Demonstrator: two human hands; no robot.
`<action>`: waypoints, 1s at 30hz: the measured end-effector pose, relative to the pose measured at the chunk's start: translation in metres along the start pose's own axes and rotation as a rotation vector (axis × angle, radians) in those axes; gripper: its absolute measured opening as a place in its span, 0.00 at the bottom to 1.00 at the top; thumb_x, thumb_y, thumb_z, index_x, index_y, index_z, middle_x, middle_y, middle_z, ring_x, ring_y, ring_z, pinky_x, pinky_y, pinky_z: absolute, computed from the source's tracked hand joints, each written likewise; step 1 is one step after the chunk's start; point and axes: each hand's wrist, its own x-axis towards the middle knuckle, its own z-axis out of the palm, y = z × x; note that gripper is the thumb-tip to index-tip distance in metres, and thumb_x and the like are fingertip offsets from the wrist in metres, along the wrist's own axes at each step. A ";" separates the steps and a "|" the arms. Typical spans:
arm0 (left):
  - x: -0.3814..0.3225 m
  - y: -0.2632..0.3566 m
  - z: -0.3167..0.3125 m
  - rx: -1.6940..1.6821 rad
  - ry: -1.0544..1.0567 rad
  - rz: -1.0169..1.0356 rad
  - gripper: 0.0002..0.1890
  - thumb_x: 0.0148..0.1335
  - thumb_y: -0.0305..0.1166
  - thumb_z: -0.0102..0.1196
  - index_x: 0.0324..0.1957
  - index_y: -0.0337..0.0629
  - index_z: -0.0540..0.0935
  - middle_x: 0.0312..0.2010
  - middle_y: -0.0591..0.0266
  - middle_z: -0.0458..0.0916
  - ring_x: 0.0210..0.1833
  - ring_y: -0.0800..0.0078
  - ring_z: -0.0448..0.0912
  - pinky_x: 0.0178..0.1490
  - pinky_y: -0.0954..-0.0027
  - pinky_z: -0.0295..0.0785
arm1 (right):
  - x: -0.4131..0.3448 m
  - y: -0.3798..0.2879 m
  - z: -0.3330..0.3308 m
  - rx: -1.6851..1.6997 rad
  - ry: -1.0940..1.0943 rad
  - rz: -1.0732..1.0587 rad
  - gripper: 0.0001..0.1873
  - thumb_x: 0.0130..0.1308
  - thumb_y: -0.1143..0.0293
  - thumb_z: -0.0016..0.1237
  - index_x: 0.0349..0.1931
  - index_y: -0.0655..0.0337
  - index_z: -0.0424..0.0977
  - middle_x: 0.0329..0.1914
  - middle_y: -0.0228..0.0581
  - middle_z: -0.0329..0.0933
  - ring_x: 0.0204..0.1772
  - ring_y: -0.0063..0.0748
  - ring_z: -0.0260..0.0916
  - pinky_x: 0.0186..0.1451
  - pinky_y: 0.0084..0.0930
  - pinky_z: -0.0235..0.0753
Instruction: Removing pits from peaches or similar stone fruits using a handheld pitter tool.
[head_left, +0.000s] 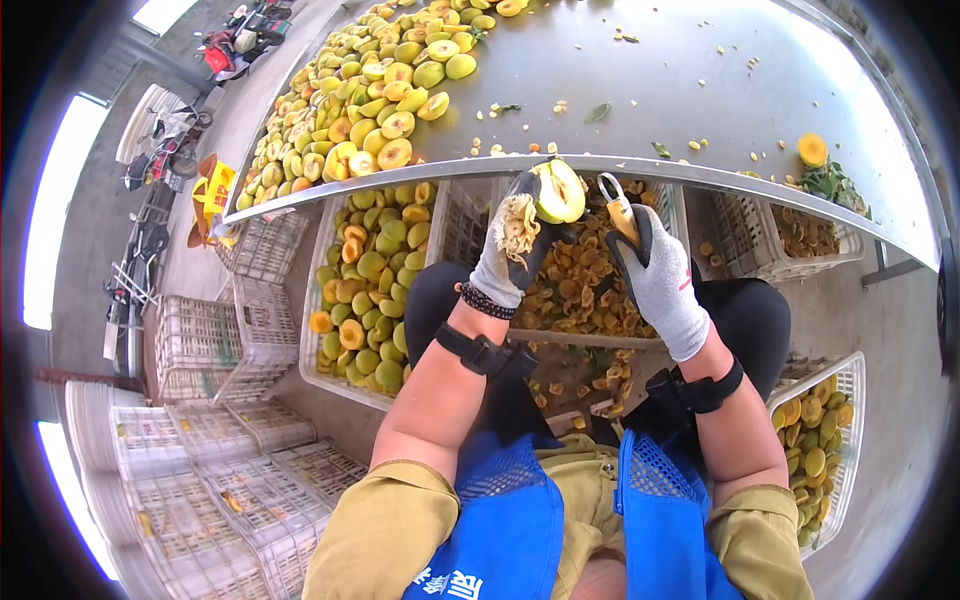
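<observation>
In a grey work glove with dark palm, my left hand (517, 232) holds a halved yellow-green stone fruit (560, 192), its pale cut face showing. The glove is torn or frayed on the back. My right hand (660, 274), gloved likewise, grips a pitting tool (618, 206) by its wooden handle. Its metal loop points up, just right of the fruit and apart from it. Both hands are just in front of the metal table's near rim (480, 166). Below them, between my knees, a crate of brownish fruit scraps (585, 277) is partly hidden by my hands.
A heap of halved fruit (352, 112) covers the table's left side. Crates of fruit stand left (367, 300) and right (817, 442); another scrap crate (806, 236) is under the table's right. Stacked plastic crates (217, 487) fill the lower left. Motorbikes (169, 142) are parked beyond.
</observation>
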 end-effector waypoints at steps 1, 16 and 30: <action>0.000 -0.005 -0.005 -0.302 0.036 -0.067 0.22 0.65 0.38 0.37 0.57 0.36 0.61 0.53 0.55 0.68 0.54 0.66 0.70 0.56 0.65 0.66 | 0.002 -0.003 0.000 -0.052 -0.043 -0.005 0.15 0.57 0.72 0.48 0.43 0.67 0.63 0.29 0.54 0.72 0.33 0.53 0.71 0.33 0.34 0.70; -0.010 -0.007 0.009 -0.032 0.146 -0.012 0.10 0.63 0.34 0.44 0.40 0.40 0.73 0.37 0.67 0.75 0.39 0.81 0.74 0.43 0.78 0.70 | 0.000 0.004 0.013 -0.441 -0.225 -0.184 0.21 0.53 0.71 0.49 0.45 0.70 0.60 0.24 0.51 0.72 0.28 0.49 0.72 0.30 0.37 0.71; -0.004 -0.027 -0.008 -0.213 0.364 -0.311 0.17 0.65 0.38 0.36 0.48 0.37 0.68 0.43 0.51 0.74 0.47 0.59 0.74 0.52 0.59 0.70 | -0.003 0.015 0.013 -0.289 -0.462 -0.110 0.24 0.51 0.73 0.51 0.46 0.73 0.58 0.26 0.56 0.72 0.33 0.55 0.71 0.35 0.40 0.70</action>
